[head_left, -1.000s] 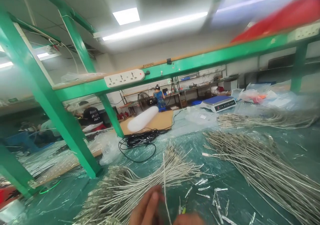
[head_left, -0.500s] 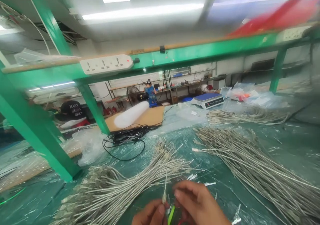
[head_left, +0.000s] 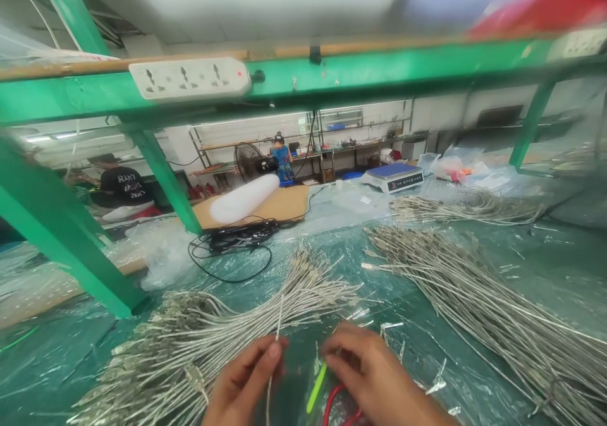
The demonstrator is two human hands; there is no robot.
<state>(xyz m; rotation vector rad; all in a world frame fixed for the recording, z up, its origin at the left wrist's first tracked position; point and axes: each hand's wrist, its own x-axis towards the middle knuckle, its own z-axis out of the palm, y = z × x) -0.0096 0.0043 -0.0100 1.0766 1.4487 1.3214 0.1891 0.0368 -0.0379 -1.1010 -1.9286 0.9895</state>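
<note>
One cable in left hand, three heaps

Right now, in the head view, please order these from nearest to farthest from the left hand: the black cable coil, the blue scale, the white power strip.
From the left hand:
1. Black cable coil, on the table, just beyond.
2. Blue scale, far right of the table.
3. White power strip, up on the green beam.

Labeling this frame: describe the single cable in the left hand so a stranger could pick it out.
On the green bench, find the pile of silver cables nearest the camera. At its near edge the left hand pinches one cable. Unlike the flat-lying heap, it stands upright, tip up, alone.
</note>
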